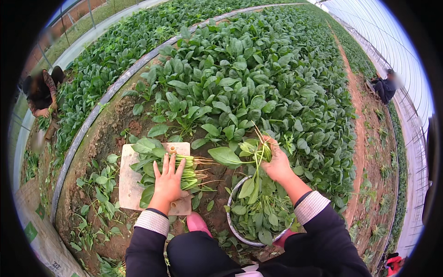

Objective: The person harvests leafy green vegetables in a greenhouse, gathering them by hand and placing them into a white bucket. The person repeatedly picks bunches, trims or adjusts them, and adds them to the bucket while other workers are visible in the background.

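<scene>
My left hand (pixel 168 183) lies palm down with fingers spread across a bunch of spinach (pixel 187 173). The bunch rests on a pale flat board (pixel 129 180) with holes, its leaves to the left and its thin roots to the right. My right hand (pixel 277 162) grips a few loose spinach plants (pixel 256 152), roots pointing up and some leaves hanging down. Beneath them stands a round basin (pixel 238 235) filled with spinach leaves and stems (pixel 259 214). A pink boot (pixel 198 223) shows beside the board.
Dense spinach (pixel 249 83) grows ahead. A grey hose (pixel 104 100) curves along the bed's left side. Loose leaves (pixel 100 197) litter the soil. A printed sack (pixel 45 228) lies lower left. One person (pixel 43 90) crouches at left, another (pixel 384 86) sits at far right.
</scene>
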The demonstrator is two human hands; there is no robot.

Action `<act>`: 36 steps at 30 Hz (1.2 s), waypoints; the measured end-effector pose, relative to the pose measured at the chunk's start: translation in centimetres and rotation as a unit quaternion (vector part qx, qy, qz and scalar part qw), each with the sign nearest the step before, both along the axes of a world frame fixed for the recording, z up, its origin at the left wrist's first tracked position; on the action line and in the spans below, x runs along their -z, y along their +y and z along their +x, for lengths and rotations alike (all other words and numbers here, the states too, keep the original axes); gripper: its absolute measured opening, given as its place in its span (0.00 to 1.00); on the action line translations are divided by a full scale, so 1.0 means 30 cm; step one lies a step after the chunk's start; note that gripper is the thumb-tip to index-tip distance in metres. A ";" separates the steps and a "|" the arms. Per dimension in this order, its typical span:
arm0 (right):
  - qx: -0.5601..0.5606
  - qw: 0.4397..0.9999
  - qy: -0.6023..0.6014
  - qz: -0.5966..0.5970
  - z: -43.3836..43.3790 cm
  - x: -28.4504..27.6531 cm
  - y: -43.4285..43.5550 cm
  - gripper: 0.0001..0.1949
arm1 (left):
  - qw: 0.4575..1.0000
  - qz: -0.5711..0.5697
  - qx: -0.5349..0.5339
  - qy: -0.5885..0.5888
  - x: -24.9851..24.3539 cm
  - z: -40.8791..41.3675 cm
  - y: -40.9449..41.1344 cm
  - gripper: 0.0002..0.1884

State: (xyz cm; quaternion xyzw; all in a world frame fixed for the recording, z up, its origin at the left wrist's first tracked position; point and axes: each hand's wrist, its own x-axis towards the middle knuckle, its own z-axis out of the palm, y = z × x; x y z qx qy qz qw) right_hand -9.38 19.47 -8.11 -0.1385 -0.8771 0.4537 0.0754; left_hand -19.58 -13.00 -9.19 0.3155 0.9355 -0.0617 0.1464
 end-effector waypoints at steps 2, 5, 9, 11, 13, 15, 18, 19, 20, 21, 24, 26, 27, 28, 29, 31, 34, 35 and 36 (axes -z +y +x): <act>0.008 0.995 0.043 -0.089 0.096 -0.073 0.029 0.32 | 0.999 -0.045 0.004 0.012 -0.029 0.026 0.009 0.60; 0.038 0.985 0.069 -0.151 0.229 -0.163 0.054 0.30 | 0.999 -0.027 -0.021 0.041 -0.050 0.067 -0.001 0.59; 0.084 0.924 0.158 -0.338 0.388 -0.250 0.064 0.30 | 0.997 0.042 -0.071 -0.002 -0.141 0.141 0.048 0.52; 0.094 0.906 0.184 -0.369 0.433 -0.282 0.077 0.30 | 0.991 0.119 -0.037 -0.043 -0.189 0.182 0.091 0.45; 0.102 0.904 0.181 -0.373 0.464 -0.351 0.073 0.30 | 0.945 0.247 -0.007 -0.215 -0.277 0.232 0.176 0.40; 0.068 0.891 0.214 -0.394 0.487 -0.384 0.072 0.30 | 0.892 0.348 0.040 -0.284 -0.349 0.317 0.279 0.38; 0.047 0.865 0.224 -0.446 0.492 -0.419 0.024 0.30 | 0.841 0.451 0.126 -0.271 -0.366 0.409 0.413 0.42; 0.037 0.843 0.238 -0.481 0.499 -0.413 0.026 0.30 | 0.825 0.476 0.167 -0.256 -0.389 0.443 0.484 0.46; 0.027 0.813 0.243 -0.529 0.508 -0.424 0.024 0.32 | 0.852 0.443 0.151 -0.234 -0.407 0.492 0.542 0.49; 0.013 0.779 0.245 -0.577 0.507 -0.430 0.016 0.34 | 0.878 0.410 0.130 -0.208 -0.416 0.533 0.588 0.53; -0.008 0.752 0.221 -0.621 0.496 -0.415 0.005 0.38 | 0.821 0.461 0.077 -0.327 -0.363 0.600 0.678 0.49; -0.051 0.796 0.165 -0.580 0.488 -0.438 0.018 0.41 | 0.714 0.550 0.030 -0.432 -0.219 0.576 0.667 0.39; -0.094 0.790 0.173 -0.580 0.488 -0.423 0.049 0.43 | 0.705 0.550 -0.018 -0.448 -0.211 0.576 0.672 0.35; -0.105 0.760 0.175 -0.617 0.488 -0.421 0.085 0.42 | 0.728 0.534 -0.023 -0.429 -0.212 0.560 0.667 0.33; -0.116 0.727 0.176 -0.653 0.486 -0.420 0.121 0.42 | 0.751 0.518 -0.028 -0.409 -0.216 0.533 0.651 0.31; -0.114 0.707 0.240 -0.656 0.490 -0.422 0.182 0.36 | 0.846 0.440 0.013 -0.300 -0.316 0.506 0.638 0.29; -0.048 0.736 0.229 -0.636 0.481 -0.402 0.198 0.26 | 0.883 0.405 0.075 -0.225 -0.310 0.480 0.655 0.31; 0.017 0.749 0.232 -0.621 0.468 -0.390 0.179 0.19 | 0.889 0.393 0.074 -0.222 -0.308 0.481 0.657 0.32; 0.040 0.746 0.243 -0.619 0.457 -0.393 0.168 0.15 | 0.895 0.381 0.072 -0.219 -0.305 0.480 0.655 0.33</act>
